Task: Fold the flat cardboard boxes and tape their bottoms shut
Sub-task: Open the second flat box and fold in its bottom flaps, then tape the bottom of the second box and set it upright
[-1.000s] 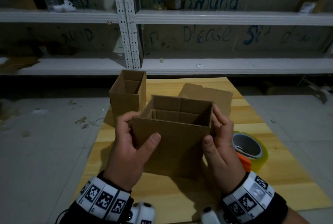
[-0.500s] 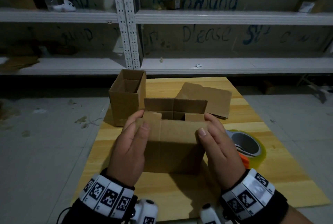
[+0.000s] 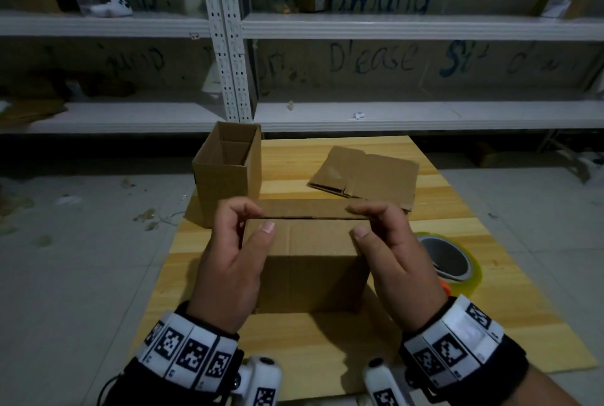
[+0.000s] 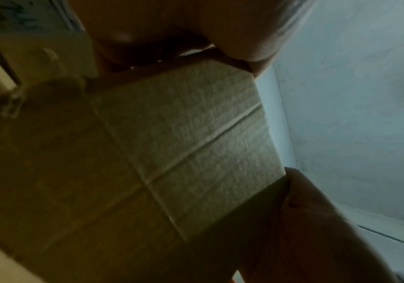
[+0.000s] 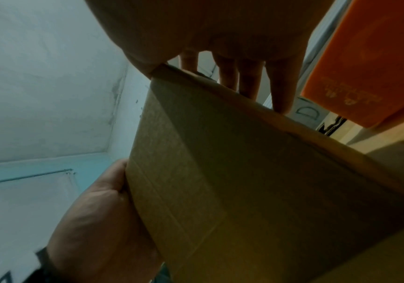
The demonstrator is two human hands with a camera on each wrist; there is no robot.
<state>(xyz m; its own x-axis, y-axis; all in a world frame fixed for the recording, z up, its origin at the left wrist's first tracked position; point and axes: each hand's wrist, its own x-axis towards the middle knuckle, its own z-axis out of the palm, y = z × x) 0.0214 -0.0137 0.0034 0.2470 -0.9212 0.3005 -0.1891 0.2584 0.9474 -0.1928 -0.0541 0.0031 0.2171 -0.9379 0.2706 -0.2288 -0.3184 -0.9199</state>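
A brown cardboard box (image 3: 310, 262) stands on the wooden table (image 3: 490, 324) right in front of me, its two long flaps folded together so only a thin seam shows on top. My left hand (image 3: 242, 242) grips its left end, fingers curled over the far flap and thumb on the near one. My right hand (image 3: 382, 235) holds the right end the same way. The left wrist view shows the box (image 4: 184, 153) close up, and the right wrist view shows the box (image 5: 244, 181) with the right fingers (image 5: 249, 80) over its top edge.
A folded open box (image 3: 228, 173) stands at the back left of the table. Flat cardboard blanks (image 3: 366, 177) lie at the back right. A tape roll with an orange dispenser (image 3: 447, 262) sits just right of my right hand. Shelving runs behind the table.
The box was open on top a second ago. Both hands have pushed the near and far flaps down and together, closing it to a seam.
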